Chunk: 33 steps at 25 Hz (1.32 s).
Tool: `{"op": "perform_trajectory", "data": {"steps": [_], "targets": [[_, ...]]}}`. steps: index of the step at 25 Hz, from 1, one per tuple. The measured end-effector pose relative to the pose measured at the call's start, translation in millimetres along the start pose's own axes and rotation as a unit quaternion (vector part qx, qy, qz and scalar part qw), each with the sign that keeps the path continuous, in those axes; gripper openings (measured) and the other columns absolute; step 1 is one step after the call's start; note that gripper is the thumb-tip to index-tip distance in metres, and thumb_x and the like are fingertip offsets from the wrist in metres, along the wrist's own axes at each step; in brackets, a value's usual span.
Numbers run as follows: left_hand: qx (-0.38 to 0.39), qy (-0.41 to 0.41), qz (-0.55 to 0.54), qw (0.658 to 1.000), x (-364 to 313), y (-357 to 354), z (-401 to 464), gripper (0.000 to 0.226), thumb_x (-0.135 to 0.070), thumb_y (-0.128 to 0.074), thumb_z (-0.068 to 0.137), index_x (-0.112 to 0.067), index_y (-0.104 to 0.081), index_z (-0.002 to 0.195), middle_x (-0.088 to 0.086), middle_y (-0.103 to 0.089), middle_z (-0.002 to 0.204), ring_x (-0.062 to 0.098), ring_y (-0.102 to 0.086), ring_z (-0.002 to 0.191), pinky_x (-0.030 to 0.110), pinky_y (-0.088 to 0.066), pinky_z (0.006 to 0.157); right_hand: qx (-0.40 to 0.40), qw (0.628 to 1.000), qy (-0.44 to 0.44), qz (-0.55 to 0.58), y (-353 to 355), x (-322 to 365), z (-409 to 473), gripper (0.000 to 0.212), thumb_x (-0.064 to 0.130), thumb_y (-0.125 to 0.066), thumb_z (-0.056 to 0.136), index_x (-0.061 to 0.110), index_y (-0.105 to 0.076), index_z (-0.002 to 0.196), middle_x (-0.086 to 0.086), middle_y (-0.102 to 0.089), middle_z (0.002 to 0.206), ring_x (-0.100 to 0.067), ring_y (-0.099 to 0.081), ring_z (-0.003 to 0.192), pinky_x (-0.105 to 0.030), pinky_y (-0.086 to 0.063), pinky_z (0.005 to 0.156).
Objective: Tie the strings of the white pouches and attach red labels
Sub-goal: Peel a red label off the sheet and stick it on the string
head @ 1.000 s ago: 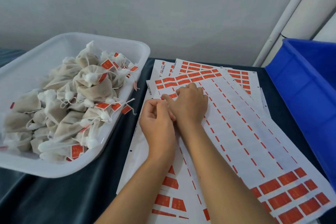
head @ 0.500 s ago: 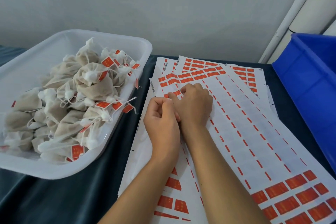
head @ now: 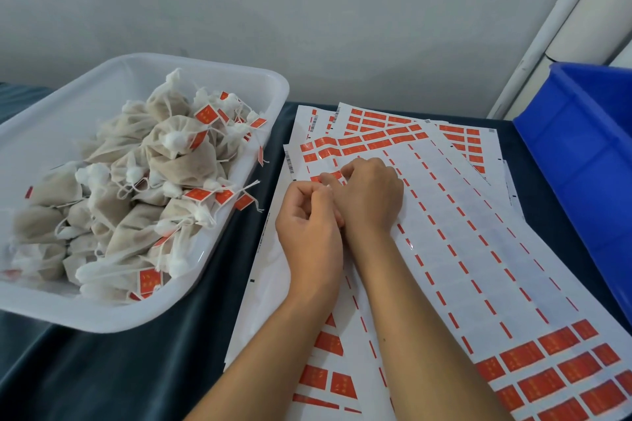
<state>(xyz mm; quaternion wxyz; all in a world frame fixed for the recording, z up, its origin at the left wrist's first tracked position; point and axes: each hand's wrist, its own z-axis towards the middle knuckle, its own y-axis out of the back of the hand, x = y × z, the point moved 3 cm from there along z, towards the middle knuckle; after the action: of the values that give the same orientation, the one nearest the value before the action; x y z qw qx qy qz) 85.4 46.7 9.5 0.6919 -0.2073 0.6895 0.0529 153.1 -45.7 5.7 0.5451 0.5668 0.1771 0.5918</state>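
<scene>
Along the tabletop's left edge, your white tray (head: pixel 270 85) holds tied pouches (head: pixel 178 150). Your left hand (head: pixel 309 225) has curled fingers; what they pinch is hidden. Your right hand (head: pixel 371 196), fingers bent, presses on the label sheets (head: pixel 478 249), which run lengthwise toward the near right corner, close beside the blue bin (head: pixel 581 154).
</scene>
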Motion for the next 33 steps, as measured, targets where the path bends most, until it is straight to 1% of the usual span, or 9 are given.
{"op": "perform_trajectory", "data": {"steps": [4, 8, 11, 15, 18, 21, 25, 30, 33], "targets": [[-0.002, 0.006, 0.002, 1.0, 0.2, 0.2, 0.3, 0.025, -0.011, -0.053, 0.098, -0.02, -0.061, 0.076, 0.003, -0.056, 0.063, 0.012, -0.05, 0.056, 0.022, -0.045, 0.048, 0.007, 1.0, -0.003, -0.002, -3.0, 0.9, 0.8, 0.051, 0.061, -0.063, 0.092, 0.022, -0.073, 0.124, 0.0, -0.074, 0.118, -0.018, -0.066, 0.099, -0.03, -0.053, 0.09], [-0.009, 0.004, 0.01, 1.0, 0.4, -0.3, -0.5, 0.027, -0.011, -0.053, 0.099, -0.021, -0.062, 0.076, 0.001, -0.057, 0.063, 0.011, -0.051, 0.057, 0.02, -0.046, 0.05, -0.011, 0.999, 0.025, -0.029, -3.1, 2.5, -4.5, 0.056, 0.064, -0.059, 0.093, 0.024, -0.067, 0.131, 0.0, -0.069, 0.125, -0.018, -0.062, 0.105, -0.027, -0.045, 0.089], [-0.015, 0.002, 0.01, 1.0, -0.3, -0.2, -0.6, 0.028, -0.011, -0.054, 0.099, -0.022, -0.062, 0.075, 0.002, -0.058, 0.066, 0.011, -0.053, 0.059, 0.019, -0.047, 0.052, -0.002, 0.995, 0.053, -0.079, -2.9, 3.9, -4.1, 0.054, 0.063, -0.051, 0.098, 0.025, -0.067, 0.132, -0.001, -0.067, 0.127, -0.018, -0.058, 0.105, -0.026, -0.041, 0.086], [-0.009, -0.016, 0.018, 1.0, -1.1, -0.1, -3.2, 0.021, -0.008, -0.053, 0.097, -0.015, -0.06, 0.079, 0.006, -0.058, 0.069, 0.014, -0.052, 0.063, 0.021, -0.047, 0.053, 0.017, 0.991, 0.077, -0.104, -3.7, 4.3, -3.2, 0.048, 0.059, -0.049, 0.101, 0.025, -0.07, 0.128, -0.001, -0.065, 0.128, -0.018, -0.055, 0.1, -0.027, -0.044, 0.086], [-0.006, -0.027, 0.021, 0.999, -1.7, -0.5, -5.4, 0.019, -0.005, -0.053, 0.097, -0.01, -0.059, 0.08, 0.009, -0.058, 0.071, 0.014, -0.052, 0.064, 0.021, -0.047, 0.054, 0.02, 0.994, 0.062, -0.088, -2.8, 3.0, -2.5, 0.048, 0.061, -0.052, 0.098, 0.025, -0.074, 0.123, -0.001, -0.066, 0.123, -0.017, -0.05, 0.093, -0.028, -0.045, 0.084], [-0.005, -0.026, 0.018, 0.999, -1.4, -0.1, -4.2, 0.018, -0.005, -0.053, 0.097, -0.01, -0.058, 0.08, 0.016, -0.057, 0.073, 0.017, -0.051, 0.065, 0.023, -0.046, 0.055, 0.01, 0.998, 0.034, -0.055, -1.5, 2.4, -3.2, 0.052, 0.064, -0.056, 0.094, 0.026, -0.073, 0.125, -0.001, -0.068, 0.121, -0.018, -0.056, 0.097, -0.029, -0.046, 0.085], [-0.009, -0.021, 0.014, 1.0, 0.5, 0.0, -2.0, 0.019, -0.007, -0.053, 0.097, -0.013, -0.059, 0.079, 0.009, -0.056, 0.07, 0.015, -0.051, 0.064, 0.022, -0.046, 0.053, 0.005, 0.998, 0.026, -0.049, -1.9, 3.2, -3.9, 0.049, 0.06, -0.058, 0.095, 0.024, -0.074, 0.125, 0.0, -0.07, 0.119, -0.017, -0.058, 0.098, -0.029, -0.048, 0.086], [-0.019, -0.021, 0.015, 0.999, 0.2, 0.6, -0.6, 0.02, -0.007, -0.053, 0.097, -0.014, -0.06, 0.079, 0.014, -0.057, 0.073, 0.015, -0.05, 0.063, 0.024, -0.045, 0.051, 0.014, 1.0, 0.008, -0.025, -2.6, 4.8, -0.6, 0.041, 0.053, -0.061, 0.097, 0.024, -0.075, 0.123, 0.002, -0.072, 0.117, -0.016, -0.061, 0.097, -0.029, -0.049, 0.088], [-0.021, -0.025, 0.021, 0.999, 0.2, 1.3, -0.2, 0.021, -0.007, -0.053, 0.098, -0.015, -0.06, 0.08, 0.009, -0.057, 0.071, 0.013, -0.051, 0.064, 0.022, -0.046, 0.053, 0.011, 1.0, 0.011, -0.027, -3.0, 6.1, -0.5, 0.041, 0.052, -0.06, 0.098, 0.023, -0.074, 0.123, 0.001, -0.072, 0.118, -0.017, -0.063, 0.097, -0.031, -0.051, 0.091]]}}
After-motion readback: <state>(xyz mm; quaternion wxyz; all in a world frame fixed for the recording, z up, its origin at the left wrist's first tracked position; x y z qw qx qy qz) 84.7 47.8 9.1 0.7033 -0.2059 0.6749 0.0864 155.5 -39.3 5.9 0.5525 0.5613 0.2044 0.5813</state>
